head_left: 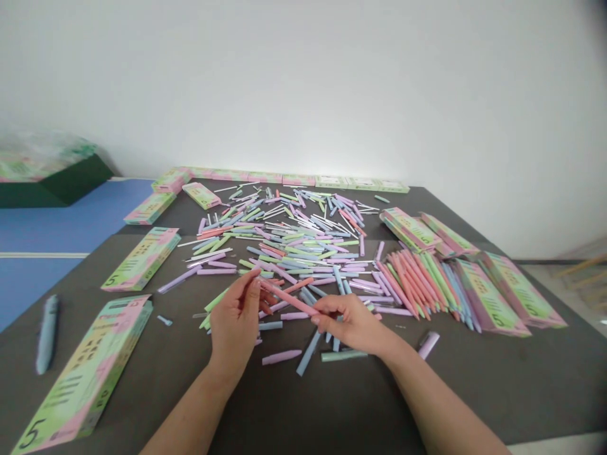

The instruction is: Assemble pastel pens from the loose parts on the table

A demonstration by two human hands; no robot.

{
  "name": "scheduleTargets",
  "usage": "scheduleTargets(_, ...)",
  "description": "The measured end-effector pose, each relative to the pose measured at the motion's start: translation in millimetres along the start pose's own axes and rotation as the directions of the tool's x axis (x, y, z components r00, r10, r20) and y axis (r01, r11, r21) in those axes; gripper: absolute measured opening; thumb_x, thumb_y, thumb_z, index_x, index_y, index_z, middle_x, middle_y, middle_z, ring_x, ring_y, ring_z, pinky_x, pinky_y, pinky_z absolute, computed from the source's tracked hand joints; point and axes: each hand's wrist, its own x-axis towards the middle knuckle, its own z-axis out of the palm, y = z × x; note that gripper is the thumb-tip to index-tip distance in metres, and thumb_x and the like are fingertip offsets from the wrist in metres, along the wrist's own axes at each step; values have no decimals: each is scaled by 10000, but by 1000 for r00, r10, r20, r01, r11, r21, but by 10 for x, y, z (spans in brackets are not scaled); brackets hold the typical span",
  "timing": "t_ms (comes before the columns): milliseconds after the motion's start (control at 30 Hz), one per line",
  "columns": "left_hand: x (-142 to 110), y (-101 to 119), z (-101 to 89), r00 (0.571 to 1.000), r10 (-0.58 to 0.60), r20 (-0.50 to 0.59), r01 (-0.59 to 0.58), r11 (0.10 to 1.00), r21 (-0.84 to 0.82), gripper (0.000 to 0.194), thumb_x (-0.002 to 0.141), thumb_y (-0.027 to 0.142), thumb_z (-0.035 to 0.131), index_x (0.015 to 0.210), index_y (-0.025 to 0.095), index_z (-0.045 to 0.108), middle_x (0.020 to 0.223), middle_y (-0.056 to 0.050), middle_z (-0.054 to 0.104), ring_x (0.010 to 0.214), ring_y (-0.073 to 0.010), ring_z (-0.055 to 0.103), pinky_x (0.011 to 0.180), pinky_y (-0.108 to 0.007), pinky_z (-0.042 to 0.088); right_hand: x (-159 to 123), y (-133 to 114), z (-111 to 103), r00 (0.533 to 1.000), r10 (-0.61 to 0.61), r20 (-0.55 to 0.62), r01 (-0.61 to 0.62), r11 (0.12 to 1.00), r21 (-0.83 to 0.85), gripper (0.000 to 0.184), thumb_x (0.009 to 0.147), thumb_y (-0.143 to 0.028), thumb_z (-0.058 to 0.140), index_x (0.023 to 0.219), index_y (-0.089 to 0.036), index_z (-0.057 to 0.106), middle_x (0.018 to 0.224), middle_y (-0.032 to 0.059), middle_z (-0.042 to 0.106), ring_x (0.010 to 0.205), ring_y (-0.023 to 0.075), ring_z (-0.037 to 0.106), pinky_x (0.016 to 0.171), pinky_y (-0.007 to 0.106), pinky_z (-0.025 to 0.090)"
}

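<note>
Pink pen [289, 298] | slanting up-left | right hand [351, 322]'s fingers pinching it | left hand [234, 319] beside

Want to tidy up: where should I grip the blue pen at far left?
Pinch the blue pen around its middle, coming from above. It lies flat and alone on the table, long and slim, so fingers reach both sides.

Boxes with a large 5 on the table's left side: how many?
2: one box at the near left edge, one box farther up beside the loose pens. Others unreadable.
</note>
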Motion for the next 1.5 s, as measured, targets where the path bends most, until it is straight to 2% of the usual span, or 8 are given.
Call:
scheduleTargets(367,-6,-21,-10,998,56,-1,-56,989,141,352,878,368,509,1121,147,635,640,12,658,485,-119,600,518,-226,519,-4,-11,37,1000,-17,-2,17,999,-39,160,852,-227,534,738,-167,629,611,-18,563,563,125,508,529,233,352)
scheduleTargets(500,2,-47,-2,997,57,51,-64,988,141,384,898,383,493,1186,151,594,690,0,666,497,-122,607,533,-235,520,-11,-13,44,999,-44,-21,41,992,-119,112,852,-215,533,864,-180,639,594,-44,519,525,105,456,505,223,309)
scheduleTargets(633,-4,-67,22,987,62,149,-80,990,117,475,906,363,485,1336,166,440,772,-13,673,514,-123,602,510,-239,512,-6,-19,1,995,-83,-58,67,969,-238,135,868,-245,522,902,-184,638,612,-45,527,542,105,462,523,223,313)
scheduleTargets(733,-7,-97,29,978,127,163,-149,980,131,528,909,319,480,1395,207,306,945,-49,664,620,-132,626,520,-237,515,-6,-9,-146,978,-71,-194,10,954,-299,182,882,-271,494,880,-175,650,666,-15,595,585,123,503,558,232,348)
scheduleTargets(867,13,-143,17,972,205,112,-218,969,116,455,884,250,499,1313,214,353,1039,-66,585,711,-128,632,535,-222,517,-128,68,-530,840,-34,-542,-207,902,-378,263,870,-326,490,916,-160,689,778,48,667,684,174,571,621,268,401)
scheduleTargets(1033,13,-133,6,964,254,74,-261,958,120,450,844,168,521,1269,217,381,1047,-58,538,694,-108,620,527,-197,495,-524,292,-1010,577,-1,-817,-667,576,-472,335,826,-351,491,925,-126,719,818,127,683,749,251,609,660,329,416)
scheduleTargets(1267,28,-98,-16,959,276,-71,-268,958,106,417,807,93,511,1196,211,418,1059,-48,521,661,-78,588,534,-182,482,-826,442,-1191,448,191,-874,-877,285,-387,372,852,-328,418,927,-117,715,834,209,686,772,324,652,630,378,421)
scheduleTargets(1500,69,-96,-35,962,227,-151,-231,973,-11,404,767,62,515,1133,217,442,1039,-32,518,613,-61,555,479,-165,438,-828,497,-1205,442,213,-871,-890,227,-396,401,869,-339,392,997,-105,691,911,233,684,836,359,657,651,406,444)
